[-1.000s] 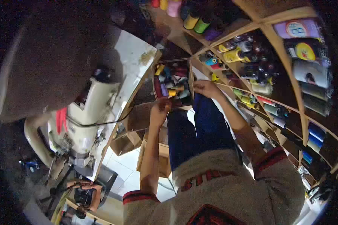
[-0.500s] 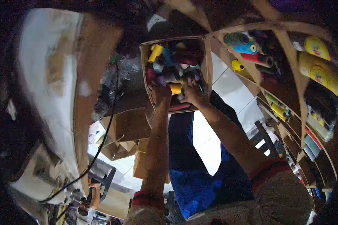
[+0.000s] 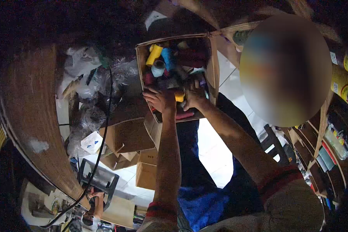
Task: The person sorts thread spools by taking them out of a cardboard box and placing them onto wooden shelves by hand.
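An open cardboard box (image 3: 215, 65) holds several thread spools. Among them are a yellow spool (image 3: 154, 55), a blue spool (image 3: 166, 58) and a pale grey cone (image 3: 157, 69), with dark red ones deeper in shadow. My left hand (image 3: 160, 100) lies at the box's left side, its fingers spread over the edge. Inside, at the right, my right hand (image 3: 195, 94) reaches down among the spools with fingers apart; its fingertips are partly lost in the dark. Another yellow spool (image 3: 179, 96) shows between my two hands. Near the front wall lies a red spool (image 3: 185, 115).
Cardboard boxes (image 3: 131, 135) and clear plastic bags (image 3: 91, 120) are to the left, with a black cable (image 3: 104, 143) hanging across. A wooden panel (image 3: 31, 116) stands farther left. Shelves (image 3: 321, 143) with spools and packets line the right, partly behind a blurred oval. Another person's hand (image 3: 98, 203) shows lower left.
My left hand has shifted from among the spools to the box's left edge. The right hand stays inside the box. The view has turned, and a blurred oval now covers the right shelves.
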Demonstrator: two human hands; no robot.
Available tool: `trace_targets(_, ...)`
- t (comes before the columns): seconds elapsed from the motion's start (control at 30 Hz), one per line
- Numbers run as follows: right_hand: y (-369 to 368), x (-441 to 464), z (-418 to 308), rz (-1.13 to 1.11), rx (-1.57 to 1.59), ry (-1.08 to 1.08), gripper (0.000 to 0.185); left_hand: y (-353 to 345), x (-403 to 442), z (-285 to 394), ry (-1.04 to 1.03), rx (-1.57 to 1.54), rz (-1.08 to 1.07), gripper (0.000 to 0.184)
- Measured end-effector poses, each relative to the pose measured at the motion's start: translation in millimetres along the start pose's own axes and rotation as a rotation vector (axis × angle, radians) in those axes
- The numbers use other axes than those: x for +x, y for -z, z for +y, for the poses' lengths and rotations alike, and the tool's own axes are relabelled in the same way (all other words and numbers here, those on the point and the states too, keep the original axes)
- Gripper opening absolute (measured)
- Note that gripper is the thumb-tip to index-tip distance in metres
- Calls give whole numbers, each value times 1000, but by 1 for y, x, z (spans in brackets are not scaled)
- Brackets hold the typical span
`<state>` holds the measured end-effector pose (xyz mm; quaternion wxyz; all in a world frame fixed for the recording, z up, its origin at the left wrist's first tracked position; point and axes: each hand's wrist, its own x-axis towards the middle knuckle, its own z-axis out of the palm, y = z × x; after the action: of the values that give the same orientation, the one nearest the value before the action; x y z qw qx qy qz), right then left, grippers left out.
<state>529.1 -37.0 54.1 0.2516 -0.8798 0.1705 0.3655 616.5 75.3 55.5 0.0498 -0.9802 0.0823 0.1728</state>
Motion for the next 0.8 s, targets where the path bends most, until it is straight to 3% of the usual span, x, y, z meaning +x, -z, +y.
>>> trace_targets(0.1,5,-13,-8,90,14,-82,104,7,2,9,108,80,-57,104)
trace_targets(0.2,14,-15,-10,169,208,-36,87,0,4,5,29,142,41,107)
trace_targets(0.3,1,-9,-3,60,481,55,68,10,12,10,28,103,55,109)
trace_targets(0.4,-6,-9,-7,343,359,169,66,22,14,14,89,-21,-38,113)
trace_targets(0.5,17,-17,-8,43,332,49,65,61,7,25,205,-213,-130,116)
trace_targets(0.57,31,-18,5,-131,432,61,65,52,-2,-1,74,-300,-104,115)
trace_targets(0.63,56,-32,25,-151,594,69,66,69,-8,-13,105,-714,-205,109)
trace_targets(0.7,92,-67,39,-54,777,28,67,94,-27,-27,302,-1434,-471,97)
trace_targets(0.73,135,-85,37,-246,1045,48,72,105,-32,-35,270,-1375,-583,84)
trace_targets(0.8,171,-116,37,-246,1249,-115,79,130,-42,-49,200,-1357,-726,65)
